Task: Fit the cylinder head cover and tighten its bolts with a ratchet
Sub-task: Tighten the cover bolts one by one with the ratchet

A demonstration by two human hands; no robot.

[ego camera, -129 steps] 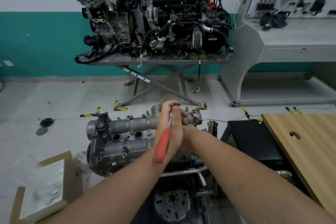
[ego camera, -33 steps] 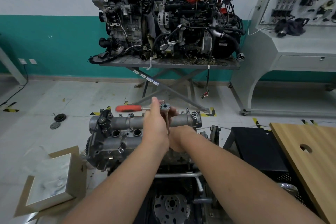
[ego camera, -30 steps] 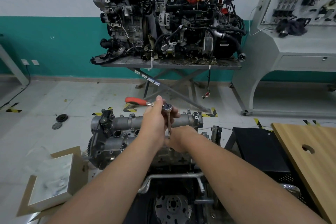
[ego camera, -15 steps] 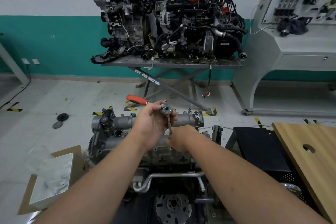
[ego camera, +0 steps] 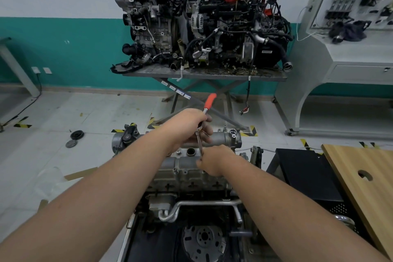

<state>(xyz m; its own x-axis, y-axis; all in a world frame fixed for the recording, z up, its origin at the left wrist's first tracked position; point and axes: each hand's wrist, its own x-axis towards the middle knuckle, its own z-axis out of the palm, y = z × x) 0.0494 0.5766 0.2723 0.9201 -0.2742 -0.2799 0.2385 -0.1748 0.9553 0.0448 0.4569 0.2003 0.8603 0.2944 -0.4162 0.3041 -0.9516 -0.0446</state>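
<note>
While the grey cast-aluminium cylinder head cover (ego camera: 187, 151) sits atop the engine on its stand before us, our left hand (ego camera: 187, 127) grips the head of the red-handled steel ratchet (ego camera: 207, 110), handle angled away; our right hand (ego camera: 212, 161) pinches its extension bar low, at the cover.

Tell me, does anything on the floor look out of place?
Yes: two round black discs lie loose on the pale floor left of the grey engine, and flattened brown cardboard sits beside it.
</note>
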